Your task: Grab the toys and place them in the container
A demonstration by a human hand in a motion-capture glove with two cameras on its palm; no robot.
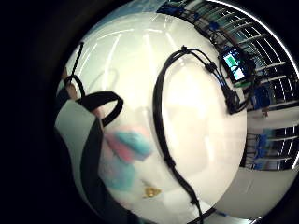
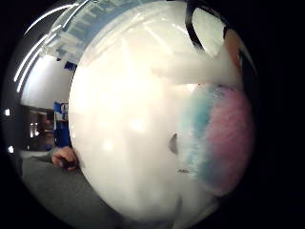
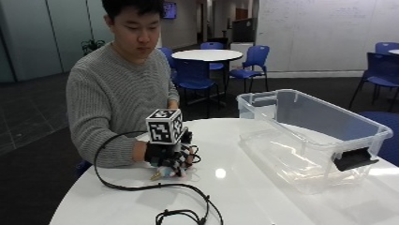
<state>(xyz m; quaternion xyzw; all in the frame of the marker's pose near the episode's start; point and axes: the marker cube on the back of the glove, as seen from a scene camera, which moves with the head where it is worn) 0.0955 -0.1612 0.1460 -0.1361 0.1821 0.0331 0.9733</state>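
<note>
The hand (image 3: pixel 167 157) is held low over the tabletop (image 3: pixel 262 197), and its fingers are curled round a soft pink-and-blue toy (image 3: pixel 178 172), which is seen pressed close to the palm in both palm views (image 2: pixel 214 143) (image 1: pixel 126 149). A small gold piece (image 1: pixel 151 191), probably a tag or clip of the toy, is seen beside it. The toy appears to be resting on the tabletop, though this is partly hidden by the hand.

For the step to be done well, the toy should be gathered fully before it is lifted, then carried over the near wall of the container (image 3: pixel 312 140), which stands well apart to the person's left, and let go only once inside.

One toy is seen; one clear container is seen, with nothing visible in it.
</note>
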